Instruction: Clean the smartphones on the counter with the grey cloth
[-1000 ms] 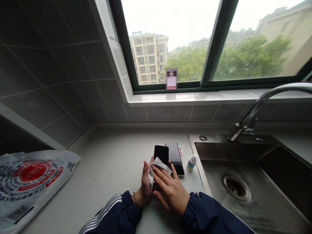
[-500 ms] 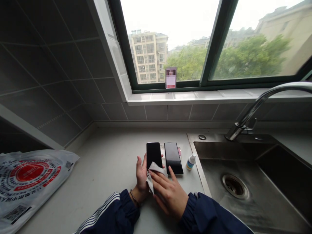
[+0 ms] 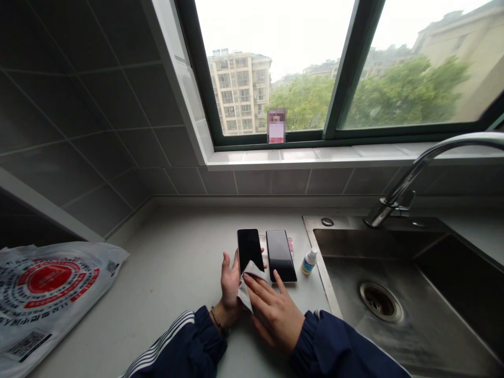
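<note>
A black-screened smartphone [image 3: 249,247] rests in my left hand [image 3: 229,286], whose thumb stands up at its left side and whose fingertips show past its right edge. My right hand [image 3: 275,315] presses a light grey cleaning cloth [image 3: 252,270] onto the lower part of that screen. The cloth hides the phone's bottom end. Just right of it, a second smartphone [image 3: 281,254] lies screen up on the counter, with my right index finger close to its lower left edge. A small white bottle [image 3: 309,261] with a blue and yellow label stands farther right.
Behind the phones, pinkish and clear items [image 3: 291,244] are partly hidden. A steel sink [image 3: 328,294] with a curved faucet [image 3: 409,173] lies to the right. On the left of the counter [image 3: 173,252] is a printed plastic bag [image 3: 59,294]. A window sill [image 3: 299,156] runs behind.
My right hand and the cloth have shifted very slightly up and right on the phone's screen. The left hand still holds the phone in nearly the same place.
</note>
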Action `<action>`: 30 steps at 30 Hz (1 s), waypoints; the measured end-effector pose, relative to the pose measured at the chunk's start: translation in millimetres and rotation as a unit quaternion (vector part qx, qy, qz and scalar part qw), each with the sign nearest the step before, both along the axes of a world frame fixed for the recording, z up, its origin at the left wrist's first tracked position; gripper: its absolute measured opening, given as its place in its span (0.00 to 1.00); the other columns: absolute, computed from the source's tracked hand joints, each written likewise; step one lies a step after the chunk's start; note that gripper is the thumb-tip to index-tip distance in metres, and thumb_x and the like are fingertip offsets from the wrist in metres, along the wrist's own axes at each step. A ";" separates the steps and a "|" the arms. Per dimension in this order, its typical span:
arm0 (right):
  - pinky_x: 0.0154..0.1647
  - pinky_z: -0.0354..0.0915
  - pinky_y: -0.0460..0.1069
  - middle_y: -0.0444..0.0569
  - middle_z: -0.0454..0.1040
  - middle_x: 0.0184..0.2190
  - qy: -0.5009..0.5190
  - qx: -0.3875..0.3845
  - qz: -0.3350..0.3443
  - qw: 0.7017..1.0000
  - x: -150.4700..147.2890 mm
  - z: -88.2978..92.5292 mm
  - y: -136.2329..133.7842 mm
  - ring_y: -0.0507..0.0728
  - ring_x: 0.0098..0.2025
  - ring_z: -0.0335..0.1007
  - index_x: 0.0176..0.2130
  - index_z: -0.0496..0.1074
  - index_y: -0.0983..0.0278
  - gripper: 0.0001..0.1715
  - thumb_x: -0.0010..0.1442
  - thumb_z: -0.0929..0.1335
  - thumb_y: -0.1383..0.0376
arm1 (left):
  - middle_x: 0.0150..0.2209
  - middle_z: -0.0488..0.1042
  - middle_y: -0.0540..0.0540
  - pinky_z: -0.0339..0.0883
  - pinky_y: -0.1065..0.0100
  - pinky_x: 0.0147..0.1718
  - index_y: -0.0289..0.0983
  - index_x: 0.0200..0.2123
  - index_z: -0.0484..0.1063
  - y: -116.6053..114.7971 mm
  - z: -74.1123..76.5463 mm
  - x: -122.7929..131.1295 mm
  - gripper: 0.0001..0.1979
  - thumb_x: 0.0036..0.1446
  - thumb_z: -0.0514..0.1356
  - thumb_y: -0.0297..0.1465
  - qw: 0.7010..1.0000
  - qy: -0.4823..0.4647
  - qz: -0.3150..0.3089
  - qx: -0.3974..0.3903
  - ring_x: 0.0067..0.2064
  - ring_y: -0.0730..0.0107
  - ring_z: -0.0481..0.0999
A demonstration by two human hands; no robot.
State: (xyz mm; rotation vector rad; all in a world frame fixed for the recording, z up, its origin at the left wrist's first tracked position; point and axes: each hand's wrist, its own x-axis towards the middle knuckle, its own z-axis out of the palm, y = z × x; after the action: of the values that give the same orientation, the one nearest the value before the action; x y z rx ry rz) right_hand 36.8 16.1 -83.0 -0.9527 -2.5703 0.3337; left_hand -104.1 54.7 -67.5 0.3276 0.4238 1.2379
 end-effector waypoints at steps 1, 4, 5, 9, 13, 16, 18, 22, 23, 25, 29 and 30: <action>0.68 0.24 0.68 0.50 0.45 0.70 -0.005 -0.003 0.001 1.000 0.0 -0.3 0.0 0.60 0.71 0.42 0.69 0.48 0.63 0.43 0.57 0.63 0.71 | 0.52 0.74 0.35 0.65 0.47 0.52 0.39 0.62 0.59 -0.3 0.5 -0.2 0.34 0.61 0.48 0.54 1.000 0.001 -0.004 -0.001 0.49 0.49 0.76; 0.68 0.28 0.70 0.51 0.44 0.70 -0.010 -0.004 0.002 1.000 0.1 -0.8 0.4 0.61 0.71 0.42 0.69 0.48 0.64 0.42 0.58 0.63 0.70 | 0.51 0.75 0.35 0.65 0.47 0.52 0.38 0.63 0.59 -1.1 1.8 -0.7 0.35 0.61 0.47 0.54 1.000 0.002 -0.012 0.002 0.48 0.50 0.77; 0.68 0.29 0.70 0.51 0.44 0.70 -0.011 -0.002 0.002 1.000 0.2 -0.8 0.5 0.61 0.71 0.42 0.69 0.48 0.64 0.42 0.59 0.63 0.70 | 0.51 0.75 0.35 0.65 0.47 0.53 0.38 0.63 0.59 -1.2 1.8 -0.8 0.35 0.61 0.47 0.54 1.000 0.003 -0.012 0.004 0.47 0.50 0.77; 0.69 0.31 0.69 0.52 0.47 0.70 -0.002 0.025 -0.001 1.000 0.0 0.3 0.5 0.62 0.71 0.45 0.68 0.50 0.64 0.41 0.58 0.63 0.70 | 0.52 0.74 0.35 0.64 0.47 0.54 0.38 0.63 0.58 -2.3 -0.8 -1.0 0.35 0.62 0.47 0.54 1.000 0.005 -0.020 0.005 0.48 0.51 0.77; 0.69 0.32 0.68 0.53 0.48 0.70 0.005 0.048 -0.011 0.999 0.2 2.1 0.0 0.62 0.71 0.45 0.68 0.50 0.64 0.42 0.57 0.63 0.71 | 0.54 0.73 0.36 0.63 0.48 0.56 0.39 0.64 0.58 -5.7 -3.9 0.4 0.34 0.62 0.47 0.53 0.999 0.006 -0.034 0.017 0.52 0.50 0.75; 0.69 0.31 0.68 0.53 0.48 0.70 0.007 0.055 -0.025 0.998 0.5 2.0 0.2 0.63 0.71 0.45 0.68 0.50 0.65 0.42 0.57 0.63 0.71 | 0.55 0.73 0.35 0.62 0.49 0.57 0.37 0.62 0.61 -8.6 -4.0 2.3 0.33 0.63 0.48 0.52 0.999 0.018 -0.031 0.022 0.53 0.50 0.75; 0.69 0.30 0.68 0.53 0.48 0.70 0.008 0.063 -0.033 0.997 0.5 1.2 0.5 0.63 0.70 0.45 0.68 0.50 0.65 0.43 0.57 0.64 0.71 | 0.54 0.73 0.34 0.61 0.49 0.58 0.35 0.61 0.63 -9.8 -4.0 3.5 0.33 0.63 0.48 0.52 0.999 0.033 -0.028 0.032 0.54 0.49 0.74; 0.68 0.19 0.66 0.52 0.45 0.70 0.003 0.078 -0.047 0.996 0.3 -0.1 0.9 0.62 0.71 0.41 0.69 0.49 0.66 0.42 0.59 0.63 0.70 | 0.55 0.73 0.34 0.57 0.50 0.61 0.33 0.59 0.65 -9.6 -8.0 4.9 0.33 0.64 0.46 0.51 0.995 0.060 -0.035 0.072 0.58 0.48 0.70; 0.68 0.17 0.66 0.52 0.44 0.71 0.002 0.084 -0.052 0.995 0.3 -0.4 1.0 0.62 0.71 0.41 0.69 0.48 0.66 0.42 0.59 0.63 0.70 | 0.55 0.73 0.34 0.55 0.50 0.62 0.33 0.60 0.65 -9.2 -10.0 5.0 0.33 0.65 0.45 0.50 0.994 0.065 -0.036 0.080 0.60 0.49 0.69; 0.68 0.15 0.65 0.52 0.44 0.71 0.004 0.101 -0.064 0.993 0.2 -1.4 1.4 0.62 0.72 0.40 0.69 0.48 0.67 0.41 0.60 0.62 0.69 | 0.57 0.72 0.36 0.52 0.51 0.64 0.34 0.61 0.65 -8.4 -14.4 5.3 0.32 0.65 0.46 0.50 0.992 0.078 -0.040 0.095 0.62 0.49 0.66; 0.68 0.17 0.67 0.55 0.46 0.70 0.021 0.135 -0.112 0.984 0.4 -4.8 3.3 0.64 0.71 0.42 0.70 0.47 0.68 0.40 0.62 0.61 0.69 | 0.60 0.70 0.38 0.46 0.50 0.66 0.35 0.61 0.65 -9.1 -20.9 6.1 0.32 0.63 0.50 0.51 0.983 0.112 -0.055 0.138 0.66 0.48 0.60; 0.67 0.18 0.68 0.56 0.46 0.70 0.028 0.142 -0.126 0.981 0.6 -5.7 3.7 0.64 0.71 0.43 0.70 0.46 0.69 0.40 0.63 0.61 0.69 | 0.60 0.69 0.38 0.45 0.51 0.67 0.36 0.61 0.66 -9.8 -21.6 6.3 0.32 0.62 0.50 0.50 0.980 0.124 -0.055 0.148 0.67 0.48 0.58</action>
State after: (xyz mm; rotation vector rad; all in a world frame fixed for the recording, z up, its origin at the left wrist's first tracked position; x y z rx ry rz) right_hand 37.4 19.8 -88.8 -1.1229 -2.3286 -0.0737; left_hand -97.9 44.9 -89.1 0.7564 0.4292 1.1549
